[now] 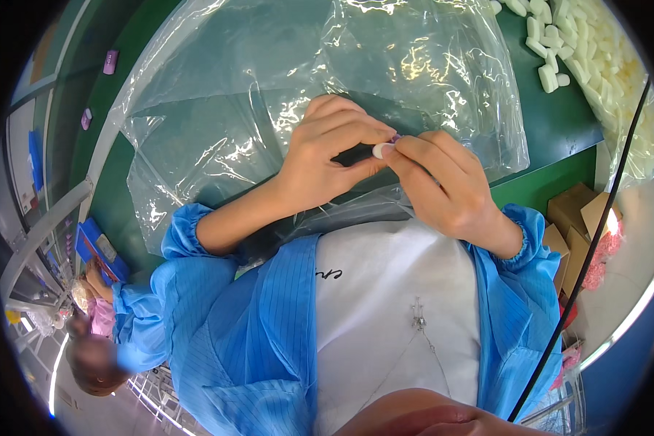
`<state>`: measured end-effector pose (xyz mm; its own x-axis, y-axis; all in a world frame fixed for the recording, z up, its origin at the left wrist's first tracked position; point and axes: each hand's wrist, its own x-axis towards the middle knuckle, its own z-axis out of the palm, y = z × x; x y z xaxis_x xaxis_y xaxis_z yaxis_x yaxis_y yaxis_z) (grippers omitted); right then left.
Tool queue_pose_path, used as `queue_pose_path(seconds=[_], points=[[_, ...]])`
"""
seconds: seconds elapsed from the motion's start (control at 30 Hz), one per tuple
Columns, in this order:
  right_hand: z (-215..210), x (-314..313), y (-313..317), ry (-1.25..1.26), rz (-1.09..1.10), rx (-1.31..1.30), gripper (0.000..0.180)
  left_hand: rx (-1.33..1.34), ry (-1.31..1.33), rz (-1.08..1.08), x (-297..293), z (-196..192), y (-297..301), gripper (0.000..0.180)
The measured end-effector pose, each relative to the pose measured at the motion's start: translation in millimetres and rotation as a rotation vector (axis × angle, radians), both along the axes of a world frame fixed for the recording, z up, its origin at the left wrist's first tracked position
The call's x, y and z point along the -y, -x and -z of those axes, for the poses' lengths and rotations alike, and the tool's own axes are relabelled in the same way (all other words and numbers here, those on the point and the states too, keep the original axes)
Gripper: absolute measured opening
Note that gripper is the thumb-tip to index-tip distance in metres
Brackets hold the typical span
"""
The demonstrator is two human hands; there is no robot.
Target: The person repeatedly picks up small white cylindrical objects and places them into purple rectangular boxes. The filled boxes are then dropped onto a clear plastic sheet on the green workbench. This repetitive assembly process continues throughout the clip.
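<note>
My left hand (325, 156) and my right hand (443, 182) meet close in front of my chest, over a large clear plastic bag (269, 94) spread on the green table (552, 131). The left hand grips a small dark, slim part (354, 154). The right hand's fingertips pinch a small white piece (380, 150) against the end of that part, with a bit of purple showing just above it. Both sleeves are blue with gathered cuffs.
A heap of small white foam pieces (567, 43) lies at the back right, partly in another clear bag. Brown cardboard boxes (578, 225) stand at the right. A black cable (596, 240) runs down the right side. Another person in blue sits at the lower left (102, 327).
</note>
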<state>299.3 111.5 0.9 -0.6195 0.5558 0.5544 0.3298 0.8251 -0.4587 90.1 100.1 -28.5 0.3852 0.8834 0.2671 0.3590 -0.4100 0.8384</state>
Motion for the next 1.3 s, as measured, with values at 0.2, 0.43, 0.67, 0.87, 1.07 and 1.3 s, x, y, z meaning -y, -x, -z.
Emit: queue_pose_path(seconds=[0.2, 0.43, 0.67, 0.87, 1.07, 1.3], points=[[-6, -7, -2, 0.016, -0.116, 0.064, 0.031, -0.017, 0.002, 0.003, 2, 1, 4, 0.027], [-2, -17, -19, 0.134, -0.152, -0.007, 0.034, -0.017, -0.005, 0.017, 2, 0, 0, 0.029], [3, -17, -16, -0.002, -0.146, 0.021, 0.036, 0.006, -0.004, 0.03, 0, 0, -1, 0.03], [10, -16, -22, -0.043, -0.194, 0.03, 0.039, -0.035, -0.042, 0.027, 2, 2, -2, 0.03], [18, -14, -20, -0.025, -0.201, 0.034, 0.038, -0.035, -0.07, 0.022, 1, 1, -3, 0.028], [17, -13, -32, -0.05, -0.17, 0.007, 0.028, -0.031, -0.054, 0.02, 2, 3, -3, 0.031]])
